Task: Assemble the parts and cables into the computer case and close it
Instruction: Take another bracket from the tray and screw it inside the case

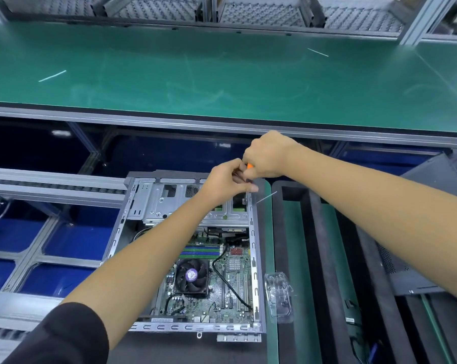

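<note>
At the case's (196,248) far right corner, an orange-handled tool (250,166) is gripped in the right hand (268,156), apparently for fastening; its tip is steadied by the left hand's (226,183) pinching fingers. Below both hands, the motherboard (211,279) is left exposed.

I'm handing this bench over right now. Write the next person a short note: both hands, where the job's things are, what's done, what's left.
Right hand: gripping an orange-handled tool, seemingly a screwdriver, at the computer case's far right corner.
Left hand: fingers pinched beside the tool, steadying something there; what exactly is hidden.
Case lies open in front. Motherboard with CPU fan is inside; a black cable runs across the board; the metal drive cage sits at the far end.
Dark side panel lies off to the right; a clear plastic pack rests beside the case.
Left: finish that corner, then close the case.
</note>
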`<state>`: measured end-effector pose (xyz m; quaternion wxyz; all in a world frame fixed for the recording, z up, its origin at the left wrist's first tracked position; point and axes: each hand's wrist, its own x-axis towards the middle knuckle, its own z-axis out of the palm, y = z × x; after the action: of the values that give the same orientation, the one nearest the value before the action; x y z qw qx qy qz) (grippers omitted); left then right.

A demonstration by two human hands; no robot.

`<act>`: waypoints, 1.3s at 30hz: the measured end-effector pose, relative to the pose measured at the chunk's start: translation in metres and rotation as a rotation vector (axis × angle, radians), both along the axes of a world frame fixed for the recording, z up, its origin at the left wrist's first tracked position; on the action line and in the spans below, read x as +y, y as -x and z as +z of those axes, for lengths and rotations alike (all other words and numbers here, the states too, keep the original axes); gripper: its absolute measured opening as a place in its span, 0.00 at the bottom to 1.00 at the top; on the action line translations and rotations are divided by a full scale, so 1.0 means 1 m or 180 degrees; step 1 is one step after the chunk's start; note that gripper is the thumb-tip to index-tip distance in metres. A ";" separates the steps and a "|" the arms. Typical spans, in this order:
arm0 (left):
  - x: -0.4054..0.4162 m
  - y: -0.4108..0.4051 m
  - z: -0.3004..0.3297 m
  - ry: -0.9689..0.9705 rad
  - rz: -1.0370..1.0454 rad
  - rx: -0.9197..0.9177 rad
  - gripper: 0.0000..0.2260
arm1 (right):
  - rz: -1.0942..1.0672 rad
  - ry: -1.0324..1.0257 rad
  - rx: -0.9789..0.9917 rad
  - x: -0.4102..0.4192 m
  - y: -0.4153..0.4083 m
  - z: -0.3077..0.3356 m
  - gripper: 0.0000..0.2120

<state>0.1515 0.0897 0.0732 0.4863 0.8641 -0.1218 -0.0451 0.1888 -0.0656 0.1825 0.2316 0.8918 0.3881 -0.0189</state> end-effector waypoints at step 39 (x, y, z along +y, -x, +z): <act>0.000 -0.001 0.018 -0.0044 -0.0108 0.0062 0.15 | 0.0075 0.0135 0.0112 -0.010 0.006 0.001 0.09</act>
<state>0.1525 0.0896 0.0910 0.4807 0.8647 -0.1313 -0.0626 0.1824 -0.0759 0.1837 0.2438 0.8816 0.4021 -0.0400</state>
